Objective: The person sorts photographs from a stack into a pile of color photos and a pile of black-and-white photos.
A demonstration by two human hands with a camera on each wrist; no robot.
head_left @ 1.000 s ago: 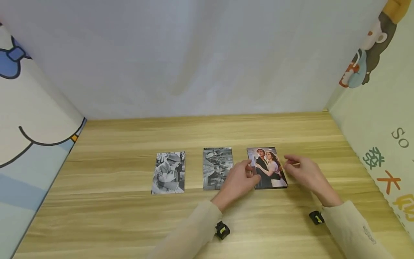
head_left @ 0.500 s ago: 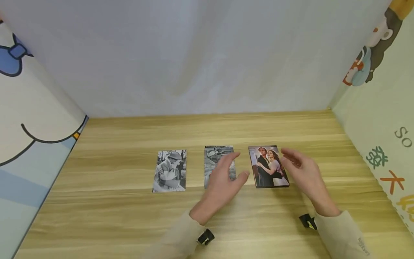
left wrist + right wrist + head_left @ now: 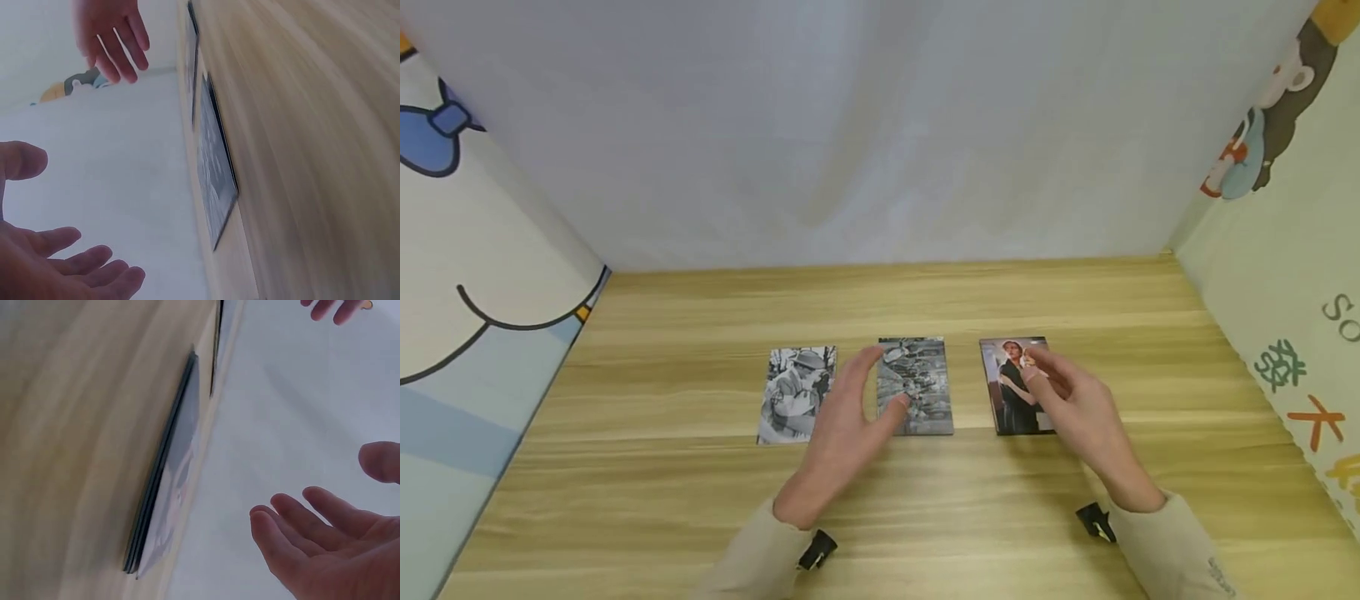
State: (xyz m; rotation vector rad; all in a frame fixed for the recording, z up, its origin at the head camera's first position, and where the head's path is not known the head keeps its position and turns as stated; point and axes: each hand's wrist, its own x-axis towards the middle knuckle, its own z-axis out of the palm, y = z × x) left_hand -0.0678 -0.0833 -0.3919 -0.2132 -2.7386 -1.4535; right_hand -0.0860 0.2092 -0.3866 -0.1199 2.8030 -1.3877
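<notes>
Three photo cards lie in a row. At left is a black-and-white card [image 3: 786, 404] of a person in a hat; in the middle, a grey card [image 3: 928, 387] with a crowded scene; at right, a coloured card [image 3: 1013, 404] of a couple. My left hand [image 3: 838, 437] hovers between the left and middle cards, thumb and fingers spread, holding nothing. Over the coloured card's right side hangs my right hand [image 3: 1084, 421], partly hiding the picture. Its fingers are relaxed and hold nothing in the right wrist view, where the coloured card tops a thin stack [image 3: 169, 487] with dark edges.
All the cards rest on a wood-grain table [image 3: 970, 517]. A pale cloth wall [image 3: 880, 150] rises behind it. Printed panels stand at the left [image 3: 497, 250] and right [image 3: 1270, 275] sides.
My left hand has drawn away from the coloured card, moving left past the middle card with fingers spreading. My right hand has shifted left over the coloured card. The cards stay in place.
</notes>
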